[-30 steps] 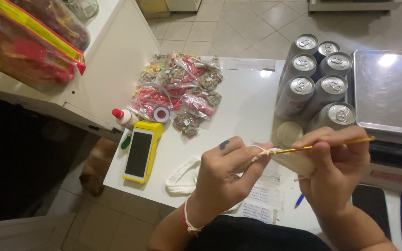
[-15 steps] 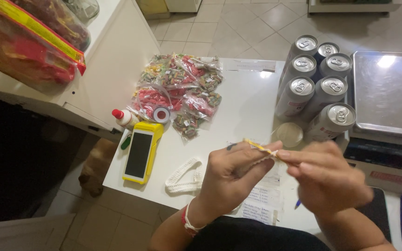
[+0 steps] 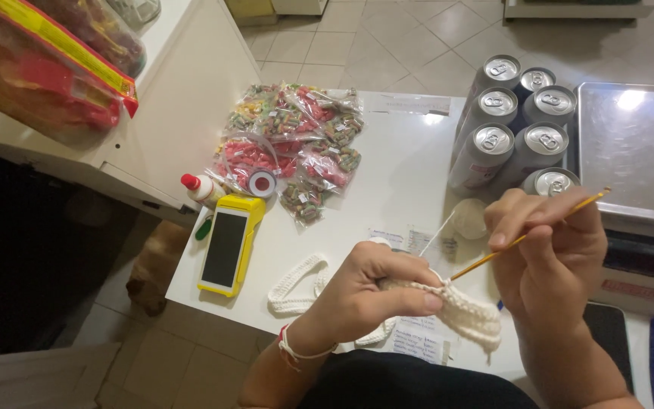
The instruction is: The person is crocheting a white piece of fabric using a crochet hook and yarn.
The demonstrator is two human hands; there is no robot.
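At the far left, red and yellow plastic bags (image 3: 47, 72) are seen on a white counter (image 3: 183, 98). Further right, on the white table (image 3: 395, 174), a small glue bottle with a red cap (image 3: 200, 188) is laid beside a yellow device with a dark screen (image 3: 226, 244). Just beyond these, clear packets of coloured beads (image 3: 297, 144) and a small roll of tape (image 3: 262, 183) are piled. A loose length of cream crochet strip (image 3: 293, 284) is draped on the near part of the table.

The left hand (image 3: 369, 291) is closed, and the cream crochet piece (image 3: 467, 310) is pinched between its thumb and fingers, near the table's near edge and above some printed paper slips (image 3: 418, 337). A strand of yarn is led from the piece to a small cream ball of yarn (image 3: 469, 218), which is set just near the cans.

The right hand (image 3: 546, 257) is closed around a yellow crochet hook (image 3: 527, 235), whose tip is placed at the top edge of the crochet piece. Silver drink cans (image 3: 520, 125) are grouped at the far right, beside a metal tray (image 3: 637, 144).
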